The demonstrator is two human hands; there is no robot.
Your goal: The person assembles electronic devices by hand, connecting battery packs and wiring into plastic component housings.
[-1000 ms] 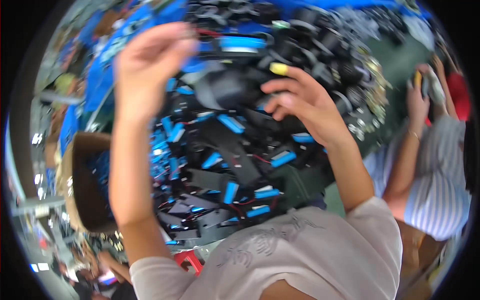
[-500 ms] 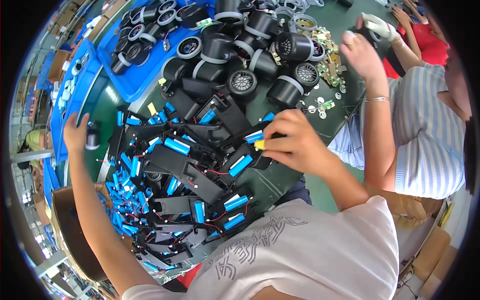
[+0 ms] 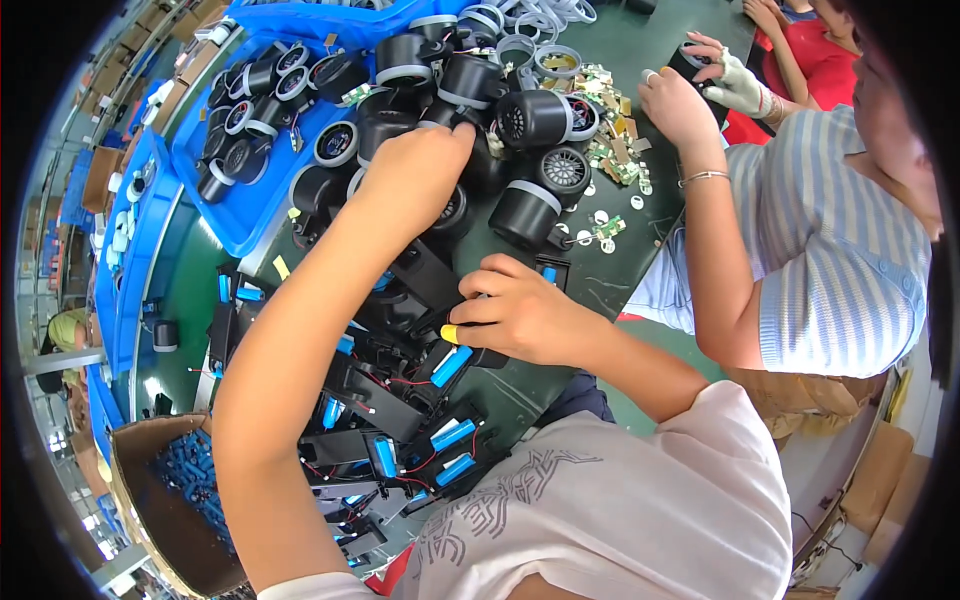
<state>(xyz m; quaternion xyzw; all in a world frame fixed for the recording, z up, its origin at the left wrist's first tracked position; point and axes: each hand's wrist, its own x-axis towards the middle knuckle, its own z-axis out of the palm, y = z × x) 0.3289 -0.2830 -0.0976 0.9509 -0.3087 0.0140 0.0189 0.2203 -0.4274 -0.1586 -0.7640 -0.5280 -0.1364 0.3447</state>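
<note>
My left hand (image 3: 418, 180) reaches across to the pile of black cylindrical housings (image 3: 525, 213). Its fingers point down among them, mostly hidden behind the back of the hand, so whether they grip one is unclear. Lower and to the right, my right hand (image 3: 525, 318), with a yellow cover on one finger, curls over a black plastic case (image 3: 490, 358). A blue cell (image 3: 549, 273) shows at that case's far end, beyond the fingers. More black cases with blue cells (image 3: 454, 434) and thin red wires lie heaped below, partly behind my left forearm.
A blue tray (image 3: 240, 235) holds more cylindrical housings. One black cylinder (image 3: 164, 336) stands apart at the left. Small circuit boards (image 3: 615, 150) and grey rings (image 3: 556, 62) lie at the far side. A cardboard box (image 3: 150, 520) contains blue pieces. A co-worker's hand (image 3: 680, 105) works at the right.
My left hand has swung from beside the lone black cylinder at the left to the housings pile. My right hand has shifted left. The whole view has moved somewhat.
</note>
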